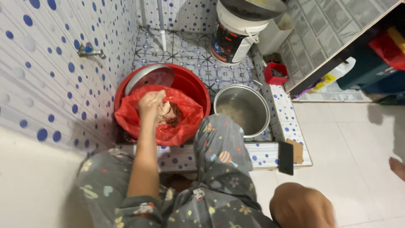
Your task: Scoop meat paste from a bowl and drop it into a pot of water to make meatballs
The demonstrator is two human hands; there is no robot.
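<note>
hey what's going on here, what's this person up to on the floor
A person crouches at a tiled wash corner. Their left hand reaches into a red plastic bag of pale raw pieces, which sits in a red basin. A steel pot stands beside the basin, right of it. The right hand isn't visible.

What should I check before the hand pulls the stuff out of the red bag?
1. Left hand reaches into the red plastic bag: ok.
2. Grip on the pale contents: cannot tell, the fingers are hidden from above.
3. Bag sits inside the red basin, mouth open: ok.
4. Steel pot stands upright beside the basin, open on top: ok.
5. Metal lid leans in the basin behind the bag, apart from the hand: ok.
6. Right hand: cannot tell, it is out of view.
</note>
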